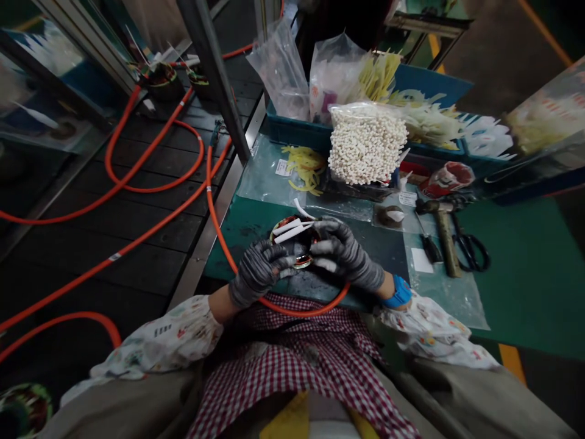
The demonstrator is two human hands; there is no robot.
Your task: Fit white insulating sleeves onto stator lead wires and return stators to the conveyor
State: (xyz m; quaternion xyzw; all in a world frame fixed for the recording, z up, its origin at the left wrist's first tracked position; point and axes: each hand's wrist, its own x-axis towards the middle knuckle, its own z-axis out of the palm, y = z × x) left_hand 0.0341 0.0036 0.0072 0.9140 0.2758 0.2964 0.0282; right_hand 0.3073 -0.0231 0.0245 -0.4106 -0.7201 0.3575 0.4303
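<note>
My left hand (265, 268), in a grey glove, curls against the left and near side of a round motor stator (302, 263) with copper-coloured windings inside. On the opposite side my right hand (345, 250), also gloved, has its fingers bent around the rim and close to the wires. White insulating sleeves (291, 231) stick up over the stator, several of them, running toward my right fingertips. Much of the stator is hidden behind both hands. An orange cable (320, 312) loops just below them, in front of my checked apron.
A blue bin (297, 129) with plastic bags and yellow strips stands behind a bundle of white tubes (365, 143). To the right lie a hammer (445, 238), a screwdriver (429, 241) and scissors (473, 250). More stators (162, 82) and orange cables (150, 238) rest on the slatted line at left.
</note>
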